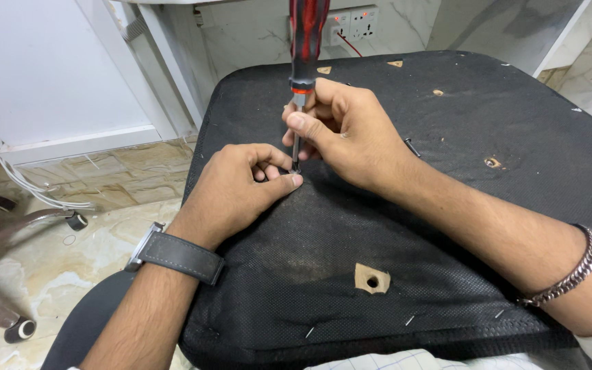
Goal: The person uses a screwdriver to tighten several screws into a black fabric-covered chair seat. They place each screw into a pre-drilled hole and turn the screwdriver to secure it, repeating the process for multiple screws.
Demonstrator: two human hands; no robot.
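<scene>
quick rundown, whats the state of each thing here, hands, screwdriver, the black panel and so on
screwdriver: upright, tip down on the panel
right hand: gripping the screwdriver's shaft
left hand: pinching at the screwdriver tip
black fabric-covered panel: lying flat, fabric cut open at several holes
hole near the front edge: open, no screw in it
loose screw: lying on the fabric

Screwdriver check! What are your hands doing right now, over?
Right hand grips the screwdriver upright, tip down on the black seat underside. Left hand pinches at the tip, steadying it. Loose screw lies nearby, nothing blocking.
</scene>
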